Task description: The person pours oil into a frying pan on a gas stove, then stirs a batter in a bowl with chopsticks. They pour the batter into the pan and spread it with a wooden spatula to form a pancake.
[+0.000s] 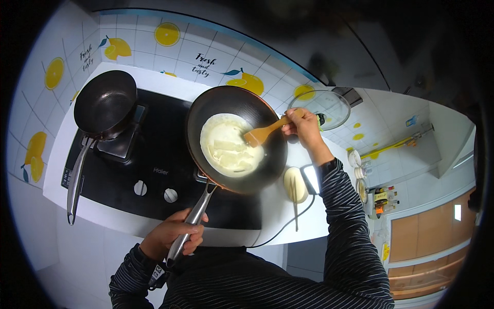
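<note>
My left hand [177, 233] is wrapped round the steel handle of a dark frying pan [272, 159], which sits tilted over the right side of the stove. A pale, creamy round layer [222, 147] covers part of the pan's bottom, with thicker patches in its middle. In my right hand [304, 129] is a wooden spatula [261, 135], gripped by its handle. The spatula's flat end touches the right part of the pale layer.
A smaller dark pan [105, 103] stands on the left side of the black stove [170, 154]. Right of the big pan lie a pale oval dish [295, 185] with chopsticks across it, and a device with a cable. A glass lid [337, 109] leans behind my right hand.
</note>
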Motion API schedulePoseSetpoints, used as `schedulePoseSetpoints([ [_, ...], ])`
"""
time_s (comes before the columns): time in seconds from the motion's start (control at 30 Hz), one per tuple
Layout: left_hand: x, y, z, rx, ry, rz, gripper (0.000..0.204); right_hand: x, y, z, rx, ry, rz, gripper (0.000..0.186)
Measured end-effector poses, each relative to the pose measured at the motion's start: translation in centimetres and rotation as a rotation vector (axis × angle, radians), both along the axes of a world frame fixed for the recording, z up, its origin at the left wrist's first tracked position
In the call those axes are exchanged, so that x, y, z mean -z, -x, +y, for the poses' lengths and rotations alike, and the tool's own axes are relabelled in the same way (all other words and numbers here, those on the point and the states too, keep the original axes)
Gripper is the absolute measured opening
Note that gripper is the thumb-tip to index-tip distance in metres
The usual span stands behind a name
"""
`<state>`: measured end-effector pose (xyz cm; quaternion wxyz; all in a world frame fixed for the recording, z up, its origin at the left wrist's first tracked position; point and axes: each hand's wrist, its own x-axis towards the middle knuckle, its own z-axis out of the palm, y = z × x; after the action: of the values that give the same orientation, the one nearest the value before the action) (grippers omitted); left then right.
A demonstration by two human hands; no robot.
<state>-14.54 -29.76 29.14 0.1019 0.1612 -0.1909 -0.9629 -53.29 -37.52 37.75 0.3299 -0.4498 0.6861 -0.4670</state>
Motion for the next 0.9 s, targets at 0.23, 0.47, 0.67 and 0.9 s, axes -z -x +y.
schedulePoseSetpoints([
  [0.23, 0.2, 0.9, 0.3, -0.002, 0.031, -0.039, 0.023, 2.0, -2.9, 4.7, -0.288, 0.126, 0.750, 0.018],
  [0.47, 0.5, 0.9, 0.6, -0.006, 0.020, -0.040, 0.022, 3.3, -4.6, 6.2, -0.433, 0.350, 0.934, 0.013],
  [0.67, 0.7, 0.9, 0.9, -0.028, 0.035, -0.028, 0.021, 3.2, -4.5, 5.5, 0.013, 0.266, 0.173, 0.011],
  [0.9, 0.9, 0.9, 0.9, -0.031, 0.024, -0.005, 0.021, 3.8, -4.2, 4.2, 0.020, 0.323, -0.134, 0.015],
])
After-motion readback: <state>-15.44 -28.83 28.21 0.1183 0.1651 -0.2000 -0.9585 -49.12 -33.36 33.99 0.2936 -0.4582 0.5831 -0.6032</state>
